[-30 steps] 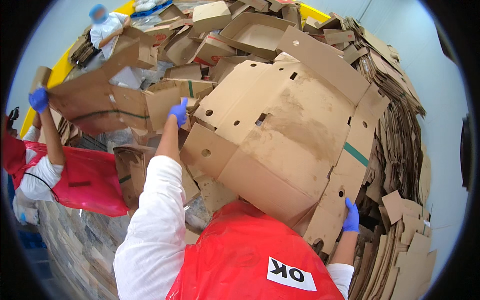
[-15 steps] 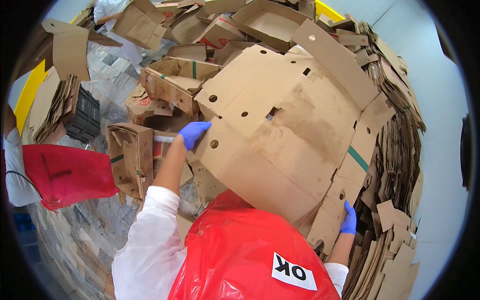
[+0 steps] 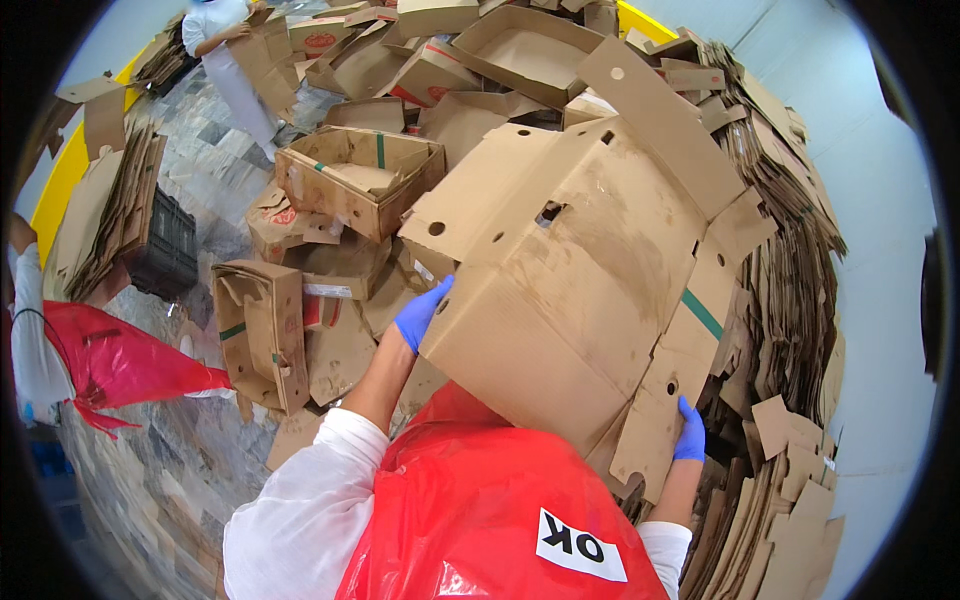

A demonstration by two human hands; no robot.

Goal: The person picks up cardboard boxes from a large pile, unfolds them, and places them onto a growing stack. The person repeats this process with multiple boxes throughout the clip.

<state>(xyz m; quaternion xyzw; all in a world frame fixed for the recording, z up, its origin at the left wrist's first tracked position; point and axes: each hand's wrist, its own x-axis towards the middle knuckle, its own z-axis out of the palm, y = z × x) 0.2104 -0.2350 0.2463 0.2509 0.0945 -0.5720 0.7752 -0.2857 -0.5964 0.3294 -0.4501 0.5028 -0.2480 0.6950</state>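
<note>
In the head view, a large unfolded cardboard box (image 3: pixel 590 290) with punched holes, brown smudges and a green strip fills the middle, between my two blue-gloved hands. My left hand (image 3: pixel 423 312) is closed on its lower-left edge. My right hand (image 3: pixel 689 428) grips the lower right side, beside the strip of holed cardboard. The sheet's creased near panel lies just above my red apron (image 3: pixel 480 500). Fingers of both hands are partly hidden by the cardboard.
Loose boxes (image 3: pixel 355 175) cover the floor (image 3: pixel 170 480) ahead. Tall flattened stacks (image 3: pixel 790 300) line the right wall (image 3: pixel 880 330). A dark crate (image 3: pixel 167 240) with cardboard stands left, near a yellow barrier (image 3: pixel 52 200). A red-aproned co-worker (image 3: pixel 110 360) is at left; another (image 3: pixel 230 60) stands behind.
My left hand has moved down and right, its cardboard edge folding inward. The co-worker at left has moved away from me, and their cardboard has shifted toward the picture's left edge.
</note>
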